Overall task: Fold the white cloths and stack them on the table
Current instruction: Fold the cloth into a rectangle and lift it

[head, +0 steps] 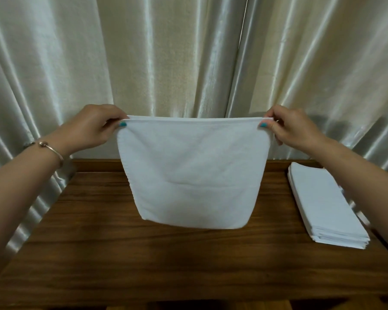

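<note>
The person is holding a white square terry cloth (193, 173) up in the air above the dark brown wooden tabletop (166, 265), stretched flat between both hands. The left hand (92, 126) is pinching the cloth's upper left corner, thumb in front and fingers behind; its grip is clenched on the fabric. The right hand (293, 127) is pinching the upper right corner in the same manner, grip likewise clenched on the cloth. The top hem is running taut and level between the two hands. The cloth is hanging freely, its lower edge clear of the tabletop, with a faint horizontal crease showing across the lower half. A thin silver bracelet (52, 149) is sitting on the left wrist. A neat stack of folded white cloths (325, 204) is lying on the right side of the tabletop, well apart from the held cloth. Pale satin curtains (177, 52) are hanging behind the tabletop.
</note>
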`<act>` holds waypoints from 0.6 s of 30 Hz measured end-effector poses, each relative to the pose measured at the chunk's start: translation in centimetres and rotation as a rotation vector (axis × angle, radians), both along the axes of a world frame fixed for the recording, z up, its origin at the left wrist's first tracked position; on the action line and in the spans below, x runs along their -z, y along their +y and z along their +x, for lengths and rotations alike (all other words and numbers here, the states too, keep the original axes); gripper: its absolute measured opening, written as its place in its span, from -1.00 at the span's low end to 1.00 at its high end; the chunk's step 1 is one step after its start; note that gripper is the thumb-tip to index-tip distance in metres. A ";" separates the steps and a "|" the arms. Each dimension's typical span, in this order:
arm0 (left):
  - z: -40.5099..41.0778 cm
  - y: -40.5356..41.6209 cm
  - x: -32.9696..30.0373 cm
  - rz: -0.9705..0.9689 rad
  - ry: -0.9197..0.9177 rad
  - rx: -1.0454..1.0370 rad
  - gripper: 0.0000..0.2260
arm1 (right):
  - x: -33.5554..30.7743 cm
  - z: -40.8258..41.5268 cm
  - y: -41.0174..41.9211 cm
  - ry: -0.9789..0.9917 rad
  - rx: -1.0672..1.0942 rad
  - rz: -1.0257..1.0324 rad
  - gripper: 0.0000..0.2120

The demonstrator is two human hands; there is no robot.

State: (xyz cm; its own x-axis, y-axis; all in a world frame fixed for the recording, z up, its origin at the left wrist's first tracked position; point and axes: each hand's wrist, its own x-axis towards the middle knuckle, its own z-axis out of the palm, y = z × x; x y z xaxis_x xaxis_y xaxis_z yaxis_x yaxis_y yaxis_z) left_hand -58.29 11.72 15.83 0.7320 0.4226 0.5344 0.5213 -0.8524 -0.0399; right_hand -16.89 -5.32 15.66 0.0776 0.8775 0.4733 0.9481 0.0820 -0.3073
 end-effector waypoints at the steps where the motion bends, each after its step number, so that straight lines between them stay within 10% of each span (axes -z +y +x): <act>1: -0.1 -0.1 0.4 -0.025 -0.005 0.012 -0.83 | 0.4 0.0 -0.1 0.017 0.004 -0.016 -0.89; 7: 1.7 -0.1 3.5 -0.482 -0.082 -0.071 -0.55 | 3.9 0.8 0.3 -0.016 0.065 -0.165 -0.81; 18: 1.0 -5.4 2.2 -0.230 0.076 -0.087 -0.72 | 4.8 -0.1 -4.1 0.339 0.067 -0.040 -0.73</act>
State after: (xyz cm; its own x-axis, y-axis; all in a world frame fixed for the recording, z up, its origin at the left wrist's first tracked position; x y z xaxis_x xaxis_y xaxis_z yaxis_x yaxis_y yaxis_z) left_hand -57.26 6.32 13.59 0.7220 0.5899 0.3615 0.5960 -0.7957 0.1081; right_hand -16.98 -9.44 10.89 0.2825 0.8823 0.3765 0.7944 0.0049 -0.6074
